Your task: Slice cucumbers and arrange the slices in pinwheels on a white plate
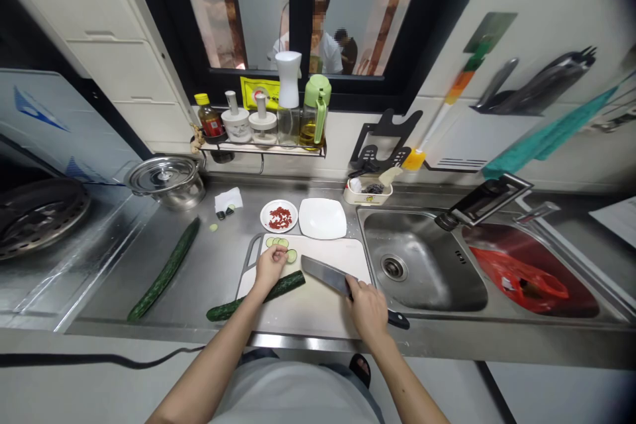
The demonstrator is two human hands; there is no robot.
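On the white cutting board (318, 318) my left hand (271, 268) is closed, fingertips pinched at the edge of a round cucumber slice (291, 256). A few more cucumber slices (276, 242) lie just beyond those fingers. The cut cucumber (285, 284) rests slantwise across the board's left edge, partly hidden under my left wrist. My right hand (368, 308) grips the black handle of a kitchen knife (325, 273). Its broad blade points left over the board, apart from the cucumber. A whole cucumber (166, 268) lies on the steel counter at the left.
Behind the board stand a plate of chopped red pieces (279, 217) and a white square plate (322, 218). A sink (422, 265) borders the board on the right. A lidded pot (169, 182) sits at the back left. Bottles and jars fill the wall shelf (263, 146).
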